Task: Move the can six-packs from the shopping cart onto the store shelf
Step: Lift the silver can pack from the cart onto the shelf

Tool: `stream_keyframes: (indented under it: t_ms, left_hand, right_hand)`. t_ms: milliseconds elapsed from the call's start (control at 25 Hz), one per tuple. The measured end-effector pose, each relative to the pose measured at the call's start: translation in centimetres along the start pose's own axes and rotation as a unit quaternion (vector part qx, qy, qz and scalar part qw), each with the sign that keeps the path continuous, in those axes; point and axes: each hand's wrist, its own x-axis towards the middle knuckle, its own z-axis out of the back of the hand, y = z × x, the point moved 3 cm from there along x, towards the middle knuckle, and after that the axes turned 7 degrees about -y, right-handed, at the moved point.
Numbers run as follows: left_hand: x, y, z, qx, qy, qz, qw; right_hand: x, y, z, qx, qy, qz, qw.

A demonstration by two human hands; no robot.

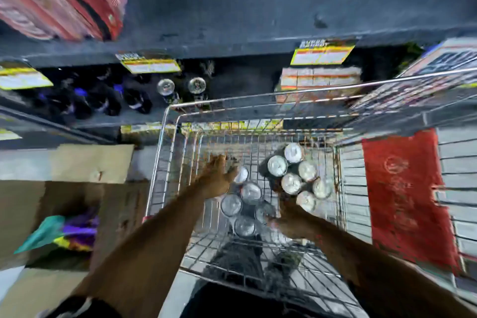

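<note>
Your left hand (216, 175) hangs spread and empty over the nearer silver-topped can six-pack (245, 205) on the wire shopping cart (165, 162) floor. Lift it by one edge and I think the cans could sag or slip loose. Your right hand (291, 217) is at the farther six-pack (299, 175); I cannot tell its grip. The yellow shelf tags (152, 66) are blurred, unreadable.

Shiny metal can tops (299, 174), bare wire cart (165, 152), matt cardboard box (85, 162).
</note>
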Motion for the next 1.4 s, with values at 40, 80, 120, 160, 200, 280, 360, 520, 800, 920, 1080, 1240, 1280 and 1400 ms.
stream_keyframes:
  t_ms: [40, 80, 120, 160, 200, 280, 360, 520, 800, 920, 1080, 1240, 1280, 1400]
  left_hand:
    - [0.4, 0.1, -0.2, -0.024, 0.008, 0.013, 1.0]
    - [0.8, 0.2, -0.3, -0.061, 0.02, 0.032, 0.997]
    - [1.1, 0.4, -0.2, -0.073, 0.021, 0.033, 0.997]
    - [1.2, 0.3, 0.0, -0.074, 0.019, 0.033, 0.997]
    - [1.3, 0.4, 0.2, -0.052, 0.008, 0.023, 0.998]
    - [1.1, 0.4, 0.5, -0.021, -0.009, 0.0, 1.0]
    - [0.3, 0.1, 0.9, -0.022, -0.034, 0.018, 0.999]
    - [-2.0, 0.0, 1.1, -0.089, -0.075, 0.106, 0.987]
    - [-9.4, -1.8, 5.7, -0.109, -0.125, 0.11, 0.98]
    - [-13.1, -4.0, 9.2, -0.149, -0.17, 0.071, 0.971]
    - [-18.2, -8.4, 14.9, -0.289, -0.242, 0.03, 0.926]
    - [-22.6, -13.4, 19.7, -0.455, -0.222, -0.057, 0.861]
    - [-23.2, -14.4, 20.7, -0.479, -0.204, -0.069, 0.851]
    - [-24.3, -16.9, 23.1, -0.509, -0.175, -0.104, 0.836]
  right_hand:
    - [0.7, 0.0, -1.0, 0.035, 0.027, -0.013, 0.999]
    - [1.3, 0.1, -1.4, 0.081, 0.037, -0.032, 0.996]
    - [2.2, -0.4, -2.3, 0.136, 0.037, -0.057, 0.988]
    - [3.1, -0.9, -2.8, 0.175, 0.033, -0.074, 0.981]
    - [3.8, -1.7, -3.6, 0.219, 0.033, -0.107, 0.969]
    - [3.7, -2.4, -4.6, 0.289, 0.033, -0.164, 0.943]
    - [2.6, -1.6, -4.9, 0.333, -0.001, -0.192, 0.923]
    - [1.1, -0.3, -2.7, 0.328, -0.109, -0.188, 0.919]
    - [-5.2, 2.3, 4.2, 0.273, -0.202, -0.026, 0.94]
    - [-8.8, 4.5, 6.7, 0.321, -0.225, 0.031, 0.919]
    - [-14.9, 8.3, 11.8, 0.36, -0.29, 0.15, 0.874]
    - [-21.1, 12.4, 17.7, 0.39, -0.335, 0.243, 0.822]
    - [-22.2, 13.2, 19.0, 0.406, -0.332, 0.258, 0.811]
    - [-25.3, 14.9, 21.7, 0.439, -0.334, 0.277, 0.787]
